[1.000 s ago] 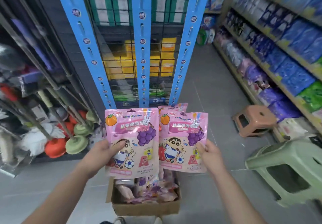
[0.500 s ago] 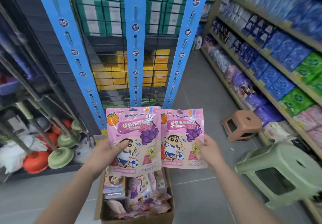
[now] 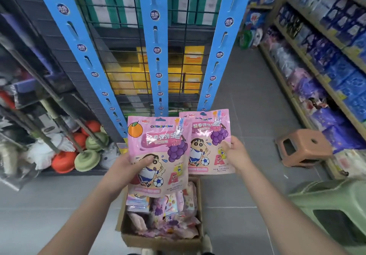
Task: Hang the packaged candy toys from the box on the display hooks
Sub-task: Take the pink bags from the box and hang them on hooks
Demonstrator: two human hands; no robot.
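1. The left hand (image 3: 126, 167) pinches a pink candy packet (image 3: 158, 151) at its lower left edge. The thumb (image 3: 145, 160) lies across the printed front. The other fingers are behind the packet and out of sight.
2. The right hand (image 3: 235, 155) pinches a second pink packet (image 3: 210, 141) at its right edge, with the thumb (image 3: 224, 145) on the front. Its fingers are also hidden behind.
3. Both packets stand upright, faces toward the camera. The left-hand packet overlaps the left edge of the other one. Each has a hang hole at the top, well above the thumbs.
4. Below the fingers of both hands, a cardboard box (image 3: 162, 241) sits open on the grey floor. More packets (image 3: 164, 213) lie in it in a loose heap.
5. Beyond the fingertips, three blue hanging strips rise up against a wire rack (image 3: 122, 36): the left strip (image 3: 79, 52), the middle strip (image 3: 156, 46) and the right strip (image 3: 221, 46). The packet tops reach about level with the strips' lower ends. Nothing hangs on the parts in view.
6. Left of the left hand, red and green plungers (image 3: 87, 159) lie on the floor.
7. Right of the right hand stand a brown stool (image 3: 303, 147) and, nearer the camera, a green stool (image 3: 332, 211).
8. Farther right, shelves (image 3: 326, 76) hold blue and purple packs.
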